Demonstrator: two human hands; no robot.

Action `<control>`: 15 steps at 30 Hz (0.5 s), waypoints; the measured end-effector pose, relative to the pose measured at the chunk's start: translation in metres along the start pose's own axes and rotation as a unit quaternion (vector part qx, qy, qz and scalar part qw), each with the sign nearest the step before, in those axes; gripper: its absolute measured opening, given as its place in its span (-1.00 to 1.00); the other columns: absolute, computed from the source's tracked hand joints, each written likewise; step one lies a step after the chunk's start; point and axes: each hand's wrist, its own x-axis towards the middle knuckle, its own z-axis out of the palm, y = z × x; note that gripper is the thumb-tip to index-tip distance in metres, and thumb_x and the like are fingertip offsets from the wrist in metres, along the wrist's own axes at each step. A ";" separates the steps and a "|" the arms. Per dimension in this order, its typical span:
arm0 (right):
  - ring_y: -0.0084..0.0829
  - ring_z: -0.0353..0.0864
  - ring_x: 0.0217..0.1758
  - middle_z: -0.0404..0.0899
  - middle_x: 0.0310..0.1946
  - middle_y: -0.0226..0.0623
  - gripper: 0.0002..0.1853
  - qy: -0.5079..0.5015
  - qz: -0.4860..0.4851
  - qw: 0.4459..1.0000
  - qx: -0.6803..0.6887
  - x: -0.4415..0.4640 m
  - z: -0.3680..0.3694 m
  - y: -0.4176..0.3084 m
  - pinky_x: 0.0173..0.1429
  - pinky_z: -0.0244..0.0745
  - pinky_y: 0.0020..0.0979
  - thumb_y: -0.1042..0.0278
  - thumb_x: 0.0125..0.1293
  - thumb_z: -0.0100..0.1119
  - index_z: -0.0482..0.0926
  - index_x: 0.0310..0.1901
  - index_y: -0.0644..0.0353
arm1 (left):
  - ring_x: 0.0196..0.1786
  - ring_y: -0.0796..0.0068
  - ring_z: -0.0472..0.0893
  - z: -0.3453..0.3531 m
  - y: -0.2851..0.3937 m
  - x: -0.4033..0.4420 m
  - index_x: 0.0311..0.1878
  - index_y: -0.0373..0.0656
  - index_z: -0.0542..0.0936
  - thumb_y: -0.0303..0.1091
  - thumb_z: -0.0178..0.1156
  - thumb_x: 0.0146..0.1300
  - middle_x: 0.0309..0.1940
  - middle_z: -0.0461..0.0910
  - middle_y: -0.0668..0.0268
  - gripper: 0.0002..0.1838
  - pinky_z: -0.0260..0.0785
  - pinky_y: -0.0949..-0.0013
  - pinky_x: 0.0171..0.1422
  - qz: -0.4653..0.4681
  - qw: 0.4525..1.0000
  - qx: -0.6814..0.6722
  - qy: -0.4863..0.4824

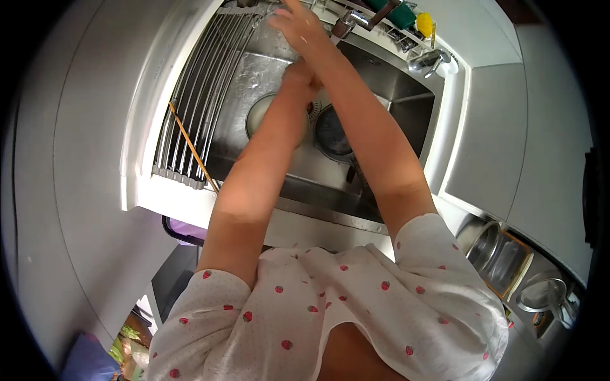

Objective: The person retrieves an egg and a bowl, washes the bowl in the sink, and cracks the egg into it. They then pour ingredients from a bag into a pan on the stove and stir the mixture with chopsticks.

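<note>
My right hand [297,26] is stretched over the far left part of the sink [232,136], close to the metal tap [344,26]. Its fingers look apart, and a blurred, see-through patch beside them cannot be made out. Lower down, my left hand [297,75] is bent in beside my right forearm, which hides its fingers. Below my arms, a pale round bowl or pan [257,115], partly covered by my left forearm, sits in the sink. A dark round pan [332,132] with a black handle lies to its right, close to my right forearm.
A roll-up metal drying rack [202,82] covers the sink's left side, with a wooden stick [190,145] across its edge. Behind the sink is a white wire rack with a green item [401,15] and a yellow sponge [424,24]. A chrome dispenser [432,61] stands at the right corner.
</note>
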 end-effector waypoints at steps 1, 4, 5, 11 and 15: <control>-0.26 0.48 -0.10 0.46 -0.09 0.00 -0.52 0.038 -0.060 0.980 -0.185 -0.028 0.004 -0.016 -0.05 0.38 -0.37 0.35 0.04 0.12 0.37 0.03 0.30 | -0.38 0.38 0.48 0.004 0.028 -0.016 -0.25 -0.19 0.43 -0.27 0.09 0.19 -0.42 0.46 0.24 -0.81 0.40 0.32 -0.29 -0.164 0.976 -0.103 0.096; -0.09 0.47 -0.01 0.47 -0.07 0.05 -0.61 0.089 0.039 0.864 -0.494 -0.087 -0.018 -0.023 0.03 0.37 -0.33 0.22 0.14 0.01 0.45 -0.05 0.30 | -0.48 0.44 0.44 -0.045 0.020 -0.019 -0.36 -0.15 0.44 -0.22 -0.01 0.24 -0.49 0.46 0.27 -0.80 0.34 0.41 -0.42 -0.130 0.949 -0.148 0.244; -0.07 0.50 -0.07 0.50 -0.12 0.03 -0.67 0.069 0.098 0.828 -0.547 -0.095 -0.032 -0.006 0.01 0.39 -0.27 0.26 0.13 -0.01 0.49 -0.12 0.28 | -0.55 0.45 0.42 -0.058 0.024 -0.030 -0.38 -0.15 0.43 -0.22 -0.04 0.25 -0.54 0.45 0.28 -0.78 0.30 0.46 -0.47 -0.144 0.948 -0.110 0.261; -0.09 0.50 -0.08 0.53 -0.18 -0.01 -0.72 -0.138 0.244 0.662 -0.695 -0.128 -0.069 0.097 0.01 0.40 -0.22 0.32 0.14 -0.07 0.55 -0.23 0.30 | -0.49 0.49 0.46 -0.084 0.027 -0.064 -0.42 -0.10 0.45 -0.23 -0.05 0.26 -0.54 0.48 0.32 -0.79 0.33 0.48 -0.44 -0.134 0.948 -0.082 0.278; -0.11 0.50 -0.06 0.53 -0.16 -0.04 -0.72 -0.085 0.231 0.693 -0.678 -0.124 -0.078 0.125 0.02 0.39 -0.23 0.33 0.11 -0.06 0.55 -0.24 0.29 | -0.54 0.49 0.44 -0.086 0.027 -0.078 -0.37 -0.17 0.45 -0.29 -0.03 0.23 -0.56 0.47 0.27 -0.83 0.29 0.47 -0.49 -0.137 0.943 -0.075 0.295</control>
